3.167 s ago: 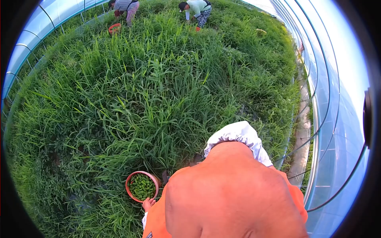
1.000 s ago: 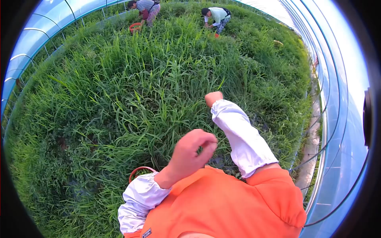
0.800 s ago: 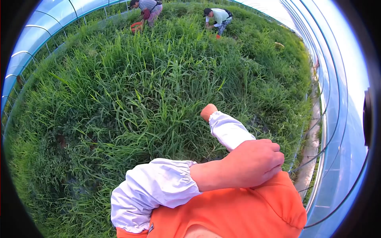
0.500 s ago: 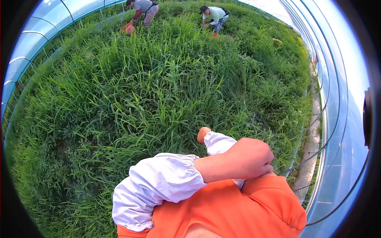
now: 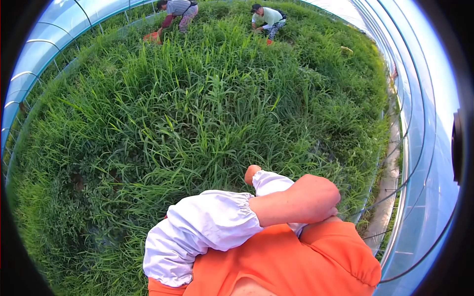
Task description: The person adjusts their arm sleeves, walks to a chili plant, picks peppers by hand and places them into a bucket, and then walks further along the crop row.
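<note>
My left hand [image 5: 321, 197] reaches across my chest to my bare right upper arm, just beside the cuff of the orange shirt [image 5: 340, 246]. Its fingers are curled in against that arm; what they grip there is hidden. A white elasticated sleeve cover [image 5: 207, 222] wraps my left arm. On my right forearm is another white sleeve cover [image 5: 271, 181], partly behind my left forearm. Out of its end comes my right hand [image 5: 252, 174], small and rounded over the grass, its fingers not visible.
Tall green grass and weeds [image 5: 212, 108] fill the ground. Two people bend over at the back, one in a striped top [image 5: 178, 7] with a red bag [image 5: 153, 37], one in a pale top [image 5: 269, 17]. Clear plastic sheeting [image 5: 419, 212] on hoops lines the right side.
My left hand and forearm have shifted slightly downward at my right arm. The far-left person's red bag has moved a little to the left.
</note>
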`<state>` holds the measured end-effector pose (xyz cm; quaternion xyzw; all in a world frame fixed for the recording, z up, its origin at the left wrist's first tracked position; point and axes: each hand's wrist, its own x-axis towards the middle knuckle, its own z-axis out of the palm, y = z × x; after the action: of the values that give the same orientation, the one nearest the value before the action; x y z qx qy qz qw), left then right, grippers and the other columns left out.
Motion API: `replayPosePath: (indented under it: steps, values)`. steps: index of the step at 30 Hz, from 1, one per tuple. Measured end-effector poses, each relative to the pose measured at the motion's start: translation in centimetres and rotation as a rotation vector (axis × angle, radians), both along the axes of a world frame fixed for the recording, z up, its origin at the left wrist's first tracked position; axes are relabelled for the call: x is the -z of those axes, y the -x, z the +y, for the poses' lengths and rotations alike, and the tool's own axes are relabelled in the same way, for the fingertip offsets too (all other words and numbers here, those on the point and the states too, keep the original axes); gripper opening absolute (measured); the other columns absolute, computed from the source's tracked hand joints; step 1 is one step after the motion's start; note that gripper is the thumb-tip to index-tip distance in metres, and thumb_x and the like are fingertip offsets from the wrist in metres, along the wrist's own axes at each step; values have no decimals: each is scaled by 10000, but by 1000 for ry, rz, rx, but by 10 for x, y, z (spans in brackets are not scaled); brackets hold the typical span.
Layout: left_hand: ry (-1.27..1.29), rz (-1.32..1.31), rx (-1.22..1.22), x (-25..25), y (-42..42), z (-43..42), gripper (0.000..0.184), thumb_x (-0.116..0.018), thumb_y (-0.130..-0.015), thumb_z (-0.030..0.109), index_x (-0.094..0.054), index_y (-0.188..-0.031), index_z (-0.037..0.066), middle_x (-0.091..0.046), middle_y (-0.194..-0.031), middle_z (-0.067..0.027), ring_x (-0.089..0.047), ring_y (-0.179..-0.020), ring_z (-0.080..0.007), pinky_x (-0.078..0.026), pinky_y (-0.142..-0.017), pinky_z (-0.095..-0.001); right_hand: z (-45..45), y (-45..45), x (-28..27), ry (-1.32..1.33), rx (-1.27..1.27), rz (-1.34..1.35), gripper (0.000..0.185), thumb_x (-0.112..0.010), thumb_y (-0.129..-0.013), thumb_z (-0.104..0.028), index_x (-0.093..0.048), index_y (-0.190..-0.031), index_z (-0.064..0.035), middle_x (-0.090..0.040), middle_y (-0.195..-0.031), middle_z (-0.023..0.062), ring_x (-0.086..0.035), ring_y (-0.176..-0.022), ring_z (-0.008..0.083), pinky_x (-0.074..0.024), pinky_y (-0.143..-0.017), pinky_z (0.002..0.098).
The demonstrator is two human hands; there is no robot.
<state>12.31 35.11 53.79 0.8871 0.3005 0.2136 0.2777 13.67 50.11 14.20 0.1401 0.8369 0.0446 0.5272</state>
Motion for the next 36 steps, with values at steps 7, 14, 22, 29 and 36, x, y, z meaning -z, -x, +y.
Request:
replayPosePath:
  steps: [7, 14, 22, 29, 36]
  values:
    - [-164, -51, -41, 18, -5, 3, 109, -636, -611, 131, -670, -638, 32, -640, -696, -168, -644, -679, -337, -517, -566, -420, -1, 10, -18, -20, 47, -4, 304, -601, -797, -279, -704, -1067, -185, -679, -1070, 39, -637, -984, 326, -508, -715, 547]
    - [16, -184, -43, 21, -5, 1, 195, -568, -799, 177, -626, -745, -2, -612, -787, -162, -610, -784, -359, -495, -691, -444, 11, 10, 20, -57, 68, 156, 244, -609, -779, -239, -723, -982, -165, -695, -996, 52, -661, -909, 301, -526, -693, 487]
    - [59, -831, -40, 25, -12, -10, 91, -610, -796, 73, -582, -754, -2, -576, -763, -153, -583, -751, -347, -470, -649, -411, 48, -17, -61, -184, -152, 423, 143, -619, -724, -167, -724, -811, -127, -696, -838, 81, -668, -761, 300, -534, -615, 422]
    - [-8, -783, -91, 11, -17, -20, 49, -610, -788, 43, -578, -796, 6, -558, -750, -143, -573, -706, -332, -467, -619, -392, 161, -73, -148, -408, 951, 1090, 179, -570, -732, -123, -694, -847, -64, -686, -877, 132, -665, -822, 290, -524, -732, 365]
    - [-313, -757, -271, 9, -10, -30, 112, -627, -783, 43, -559, -873, 42, -529, -733, -94, -558, -665, -267, -464, -597, -360, 228, -120, -223, -107, 1810, 1877, 148, -516, -798, -77, -635, -857, -13, -633, -685, 81, -568, -507, 141, -465, -434, 290]
